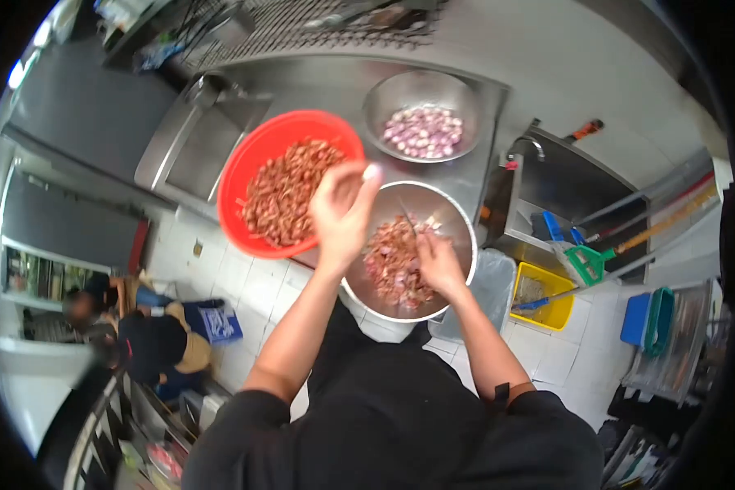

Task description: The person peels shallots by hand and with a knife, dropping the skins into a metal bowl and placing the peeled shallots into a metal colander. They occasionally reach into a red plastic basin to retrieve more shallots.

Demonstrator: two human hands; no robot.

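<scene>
My left hand (345, 214), slightly blurred, is raised over the right rim of a red basin (230, 175). Its fingers are loosely curled and apart from the thumb, with nothing visible between them. The basin holds many brown-skinned shallots (286, 196). My right hand (439, 263) grips a small knife (408, 214) over a steel bowl (465, 237), its blade pointing up and away from me. Inside that bowl lie reddish-brown skins (392, 253) mixed with some pinkish pieces. Behind it, a second steel bowl (376, 106) contains peeled pink and white shallots (425, 131).
A steel counter with a sink (208, 151) runs along the back. At right are another sink (563, 175), a green broom head (588, 263), a yellow bucket (557, 314) and a grey bin (486, 294). Another person (155, 339) is at the left.
</scene>
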